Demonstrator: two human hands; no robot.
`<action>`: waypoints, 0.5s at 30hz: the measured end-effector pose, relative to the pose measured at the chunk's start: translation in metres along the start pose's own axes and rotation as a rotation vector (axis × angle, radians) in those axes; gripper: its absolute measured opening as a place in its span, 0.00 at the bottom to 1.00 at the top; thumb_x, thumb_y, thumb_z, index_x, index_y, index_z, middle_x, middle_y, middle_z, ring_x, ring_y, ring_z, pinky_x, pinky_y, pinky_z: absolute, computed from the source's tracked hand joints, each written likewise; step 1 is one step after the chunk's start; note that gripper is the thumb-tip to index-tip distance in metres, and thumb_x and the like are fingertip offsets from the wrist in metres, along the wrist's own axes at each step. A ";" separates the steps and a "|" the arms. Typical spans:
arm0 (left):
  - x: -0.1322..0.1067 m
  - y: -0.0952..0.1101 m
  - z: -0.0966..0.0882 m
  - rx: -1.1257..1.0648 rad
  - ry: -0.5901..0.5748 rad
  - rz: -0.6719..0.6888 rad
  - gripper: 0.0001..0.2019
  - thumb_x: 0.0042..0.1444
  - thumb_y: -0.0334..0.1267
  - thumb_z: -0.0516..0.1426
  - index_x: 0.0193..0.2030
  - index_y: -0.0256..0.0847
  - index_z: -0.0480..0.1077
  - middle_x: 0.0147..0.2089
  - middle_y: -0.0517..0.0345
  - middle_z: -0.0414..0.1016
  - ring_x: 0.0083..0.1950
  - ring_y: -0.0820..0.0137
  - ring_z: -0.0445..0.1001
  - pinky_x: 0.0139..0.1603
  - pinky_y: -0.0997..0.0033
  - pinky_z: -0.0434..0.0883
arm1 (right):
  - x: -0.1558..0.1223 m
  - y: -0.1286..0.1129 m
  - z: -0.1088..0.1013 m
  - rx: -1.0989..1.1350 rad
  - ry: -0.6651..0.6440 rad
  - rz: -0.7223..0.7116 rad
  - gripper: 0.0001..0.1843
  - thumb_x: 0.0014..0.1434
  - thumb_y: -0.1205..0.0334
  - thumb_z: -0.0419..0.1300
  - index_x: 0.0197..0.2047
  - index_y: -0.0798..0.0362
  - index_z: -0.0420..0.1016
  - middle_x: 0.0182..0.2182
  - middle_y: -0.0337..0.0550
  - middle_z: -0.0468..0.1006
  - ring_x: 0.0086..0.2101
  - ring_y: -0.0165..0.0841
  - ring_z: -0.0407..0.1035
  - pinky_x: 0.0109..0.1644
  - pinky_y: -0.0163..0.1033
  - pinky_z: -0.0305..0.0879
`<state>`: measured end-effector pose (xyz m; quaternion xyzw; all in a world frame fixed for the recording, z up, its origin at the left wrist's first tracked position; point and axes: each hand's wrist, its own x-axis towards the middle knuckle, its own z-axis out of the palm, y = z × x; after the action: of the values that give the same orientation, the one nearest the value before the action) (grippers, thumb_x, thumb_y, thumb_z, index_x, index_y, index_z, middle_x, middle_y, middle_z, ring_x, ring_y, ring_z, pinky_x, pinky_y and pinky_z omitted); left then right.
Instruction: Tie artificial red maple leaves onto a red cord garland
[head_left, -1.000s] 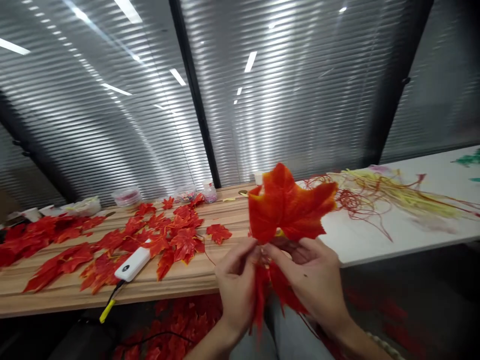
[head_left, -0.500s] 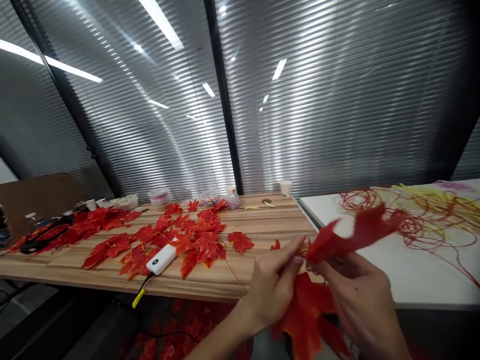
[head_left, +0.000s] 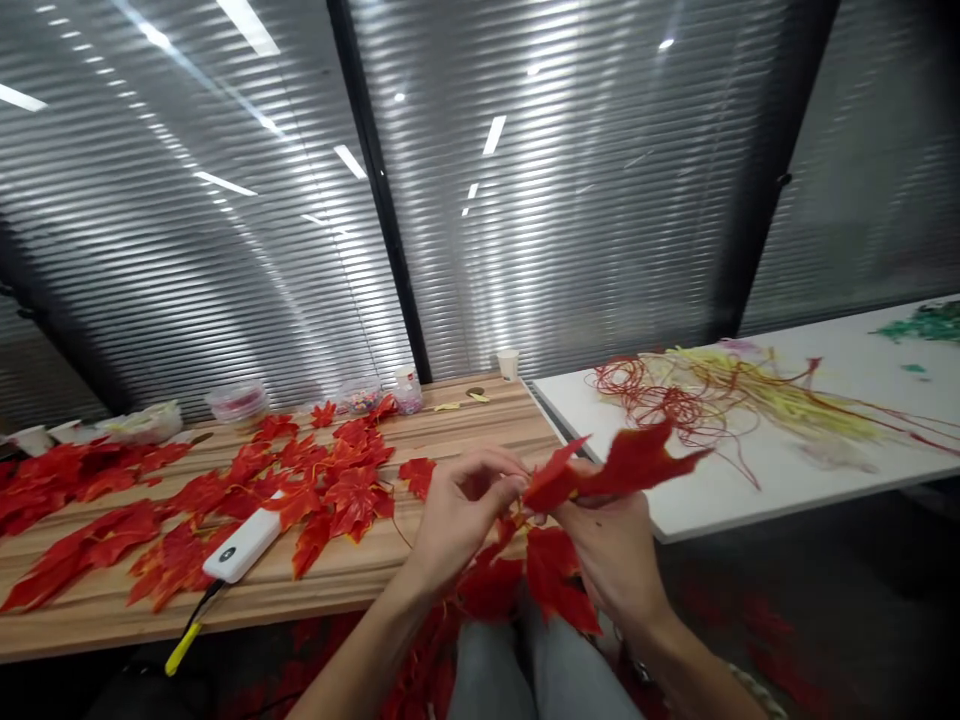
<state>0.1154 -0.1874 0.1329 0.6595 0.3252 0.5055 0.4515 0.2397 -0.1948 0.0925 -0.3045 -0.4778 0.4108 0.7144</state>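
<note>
My left hand [head_left: 465, 515] pinches, thumb against forefinger, at the stem end of a red artificial maple leaf [head_left: 630, 465]. Close beside it, my right hand [head_left: 619, 555] is closed around the base of the same leaf, its fingers partly hidden behind the red blade. Below both hands hang more red maple leaves [head_left: 555, 575], which seem joined to the held one by a thin stem. The exact spot where the fingertips meet is too small to make out.
A wooden table [head_left: 480, 430] bears scattered red leaves [head_left: 352, 500], a white power bank [head_left: 244, 545] with a cable, plastic tubs [head_left: 236, 400] and a paper cup [head_left: 508, 364]. On the white table [head_left: 675, 500] lie tangled red cords [head_left: 645, 390] and yellow strands [head_left: 795, 400]. Red leaves also lie below the table.
The view has turned to the right, showing more of the white table and some green pieces. Both hands stay close together on the leaf, whose blade now lies flatter.
</note>
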 end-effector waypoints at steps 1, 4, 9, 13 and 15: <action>0.002 0.000 -0.001 0.026 -0.011 0.006 0.11 0.49 0.42 0.59 0.27 0.34 0.70 0.36 0.49 0.72 0.27 0.74 0.67 0.24 0.78 0.63 | 0.002 -0.001 -0.001 -0.004 -0.001 -0.012 0.05 0.44 0.65 0.65 0.25 0.57 0.73 0.21 0.41 0.75 0.23 0.31 0.68 0.27 0.33 0.67; 0.006 0.003 -0.003 0.204 0.025 0.119 0.09 0.49 0.39 0.59 0.25 0.35 0.70 0.34 0.51 0.71 0.27 0.75 0.66 0.23 0.78 0.61 | 0.007 -0.001 -0.002 -0.039 -0.035 -0.020 0.08 0.45 0.62 0.65 0.22 0.58 0.71 0.19 0.40 0.73 0.21 0.30 0.67 0.25 0.33 0.65; 0.011 0.008 -0.008 0.590 -0.043 0.247 0.07 0.53 0.30 0.52 0.25 0.37 0.67 0.25 0.58 0.67 0.26 0.75 0.64 0.27 0.77 0.60 | 0.012 0.006 -0.005 -0.038 -0.108 0.014 0.11 0.47 0.59 0.63 0.24 0.58 0.70 0.18 0.39 0.70 0.21 0.27 0.63 0.25 0.31 0.63; 0.018 0.001 -0.004 0.564 0.000 0.172 0.09 0.56 0.35 0.50 0.26 0.38 0.62 0.23 0.60 0.65 0.24 0.74 0.63 0.25 0.77 0.58 | 0.016 0.012 -0.009 -0.019 -0.139 0.061 0.17 0.53 0.57 0.58 0.18 0.59 0.66 0.14 0.38 0.66 0.17 0.22 0.55 0.20 0.29 0.53; 0.020 -0.006 -0.001 0.523 0.006 0.144 0.09 0.57 0.38 0.48 0.28 0.39 0.60 0.23 0.61 0.65 0.23 0.75 0.63 0.24 0.77 0.58 | 0.018 0.011 -0.010 -0.003 -0.138 0.088 0.19 0.53 0.56 0.58 0.17 0.59 0.65 0.14 0.38 0.67 0.16 0.21 0.52 0.18 0.29 0.48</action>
<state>0.1202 -0.1672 0.1352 0.7736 0.3983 0.4371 0.2277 0.2495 -0.1740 0.0873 -0.2971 -0.5125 0.4613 0.6605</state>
